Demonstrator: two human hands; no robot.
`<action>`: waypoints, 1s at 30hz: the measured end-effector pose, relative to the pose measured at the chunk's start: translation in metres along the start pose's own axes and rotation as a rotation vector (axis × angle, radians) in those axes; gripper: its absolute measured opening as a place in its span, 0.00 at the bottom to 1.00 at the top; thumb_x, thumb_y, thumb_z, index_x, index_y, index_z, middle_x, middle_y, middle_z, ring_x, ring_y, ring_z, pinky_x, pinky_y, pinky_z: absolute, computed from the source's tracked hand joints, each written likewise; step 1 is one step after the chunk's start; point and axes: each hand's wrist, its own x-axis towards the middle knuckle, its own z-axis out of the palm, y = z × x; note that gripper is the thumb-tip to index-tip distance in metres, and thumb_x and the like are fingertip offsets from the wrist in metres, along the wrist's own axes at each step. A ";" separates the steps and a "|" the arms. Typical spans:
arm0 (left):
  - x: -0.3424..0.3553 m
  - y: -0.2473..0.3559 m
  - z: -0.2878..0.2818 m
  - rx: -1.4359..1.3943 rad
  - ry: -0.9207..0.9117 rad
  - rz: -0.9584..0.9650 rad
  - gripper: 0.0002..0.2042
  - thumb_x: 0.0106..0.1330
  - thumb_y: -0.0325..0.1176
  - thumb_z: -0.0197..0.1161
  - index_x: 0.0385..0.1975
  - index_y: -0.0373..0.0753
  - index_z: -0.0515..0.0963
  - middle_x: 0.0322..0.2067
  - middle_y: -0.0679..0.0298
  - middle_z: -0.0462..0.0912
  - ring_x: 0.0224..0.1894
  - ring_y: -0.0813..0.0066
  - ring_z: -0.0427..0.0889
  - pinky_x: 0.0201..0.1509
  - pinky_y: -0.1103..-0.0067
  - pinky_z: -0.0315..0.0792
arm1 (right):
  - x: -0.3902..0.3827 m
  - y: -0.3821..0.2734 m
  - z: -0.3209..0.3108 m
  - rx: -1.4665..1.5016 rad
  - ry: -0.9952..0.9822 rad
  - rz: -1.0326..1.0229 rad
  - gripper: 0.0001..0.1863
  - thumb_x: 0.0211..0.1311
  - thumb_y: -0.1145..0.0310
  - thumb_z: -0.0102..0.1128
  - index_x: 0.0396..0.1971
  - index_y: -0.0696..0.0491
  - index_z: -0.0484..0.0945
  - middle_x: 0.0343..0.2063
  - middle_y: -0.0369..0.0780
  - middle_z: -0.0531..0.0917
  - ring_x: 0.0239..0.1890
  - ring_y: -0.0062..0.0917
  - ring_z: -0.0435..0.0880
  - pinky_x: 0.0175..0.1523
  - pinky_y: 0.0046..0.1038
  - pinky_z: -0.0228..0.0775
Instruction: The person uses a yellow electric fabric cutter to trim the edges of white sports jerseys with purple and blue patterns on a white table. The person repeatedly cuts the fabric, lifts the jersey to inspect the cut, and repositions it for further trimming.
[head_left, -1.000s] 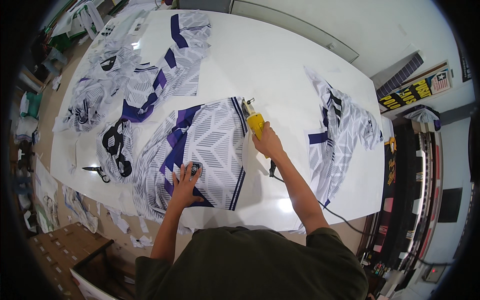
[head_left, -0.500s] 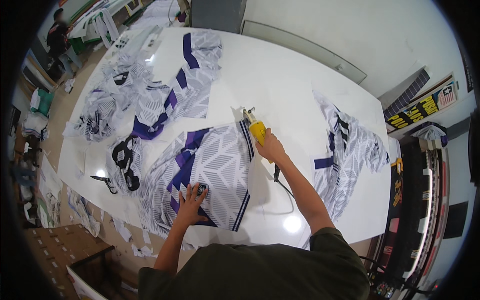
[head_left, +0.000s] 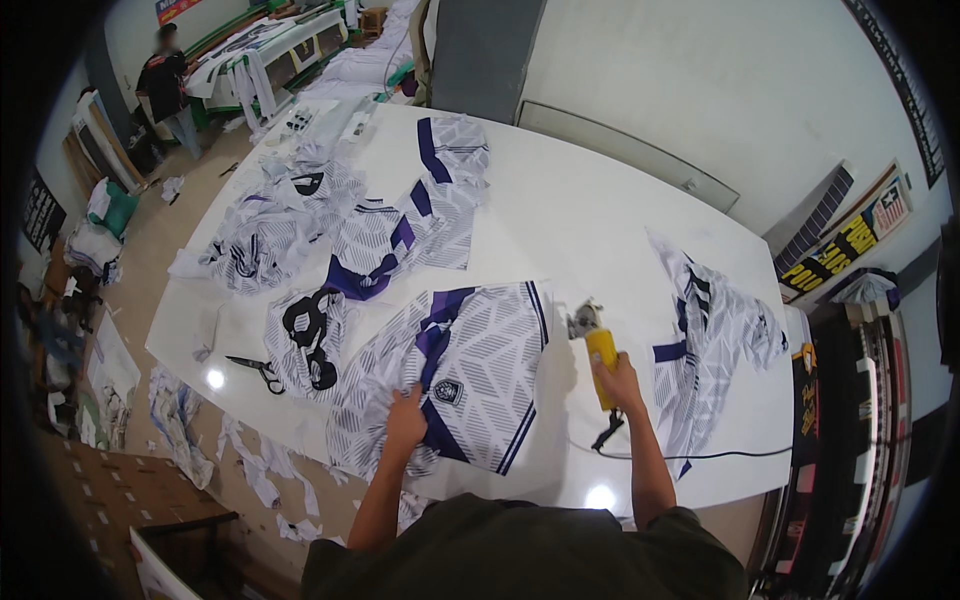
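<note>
My right hand has its fingers wrapped around the yellow body of a handheld electric cutter. I hold it to the right of the patterned jersey panel, with its metal head apart from the panel's striped edge; I cannot tell whether that head touches the white tabletop. The black cable runs from its rear end off to the right.

My left hand rests on the gathered left part of the jersey panel, beside the purple band and left of the dark crest. I cannot tell whether these fingers pinch the cloth or only press it.

The panel lies on the near half of the tabletop. Left of it are a black-printed cloth piece and open black scissors. Another patterned garment lies crumpled to the right of the cutter.
</note>
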 end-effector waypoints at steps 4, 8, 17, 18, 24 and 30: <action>0.043 0.000 -0.001 -0.483 -0.292 0.319 0.26 0.58 0.33 0.68 0.59 0.37 0.78 0.54 0.40 0.81 0.52 0.45 0.83 0.58 0.63 0.76 | -0.108 0.047 -0.018 0.342 0.131 0.167 0.25 0.64 0.56 0.65 0.47 0.63 0.71 0.30 0.45 0.82 0.24 0.30 0.85 0.27 0.33 0.80; 0.126 0.072 -0.088 -0.572 0.150 0.500 0.21 0.61 0.35 0.70 0.53 0.32 0.81 0.45 0.50 0.87 0.49 0.59 0.86 0.53 0.67 0.76 | -0.183 0.079 -0.026 0.397 0.313 0.266 0.21 0.66 0.60 0.64 0.46 0.61 0.70 0.29 0.43 0.80 0.21 0.28 0.83 0.21 0.31 0.78; 0.197 0.233 -0.325 -0.792 0.448 0.676 0.15 0.63 0.31 0.71 0.48 0.33 0.83 0.38 0.65 0.83 0.38 0.79 0.77 0.44 0.80 0.73 | -0.303 0.102 -0.020 0.495 0.626 0.355 0.19 0.69 0.61 0.60 0.48 0.61 0.71 0.31 0.42 0.79 0.24 0.25 0.81 0.26 0.29 0.77; 0.197 0.240 -0.344 -0.766 0.534 0.672 0.15 0.64 0.31 0.70 0.48 0.33 0.83 0.38 0.65 0.83 0.38 0.78 0.77 0.44 0.79 0.73 | -0.308 0.099 -0.021 0.525 0.637 0.371 0.19 0.70 0.61 0.59 0.48 0.61 0.71 0.32 0.43 0.79 0.24 0.25 0.81 0.25 0.29 0.77; 0.222 0.236 -0.427 -0.555 0.802 0.662 0.18 0.63 0.36 0.71 0.48 0.32 0.83 0.40 0.61 0.86 0.41 0.75 0.78 0.49 0.77 0.72 | -0.317 0.122 -0.017 0.482 0.722 0.389 0.20 0.71 0.59 0.59 0.49 0.61 0.70 0.32 0.43 0.79 0.24 0.26 0.82 0.24 0.29 0.77; 0.248 0.209 -0.467 -0.614 0.815 0.550 0.20 0.63 0.39 0.72 0.48 0.29 0.83 0.39 0.59 0.86 0.38 0.75 0.78 0.45 0.75 0.72 | -0.296 0.111 -0.049 0.558 0.637 0.411 0.21 0.69 0.59 0.61 0.48 0.61 0.72 0.36 0.43 0.79 0.36 0.27 0.80 0.41 0.31 0.76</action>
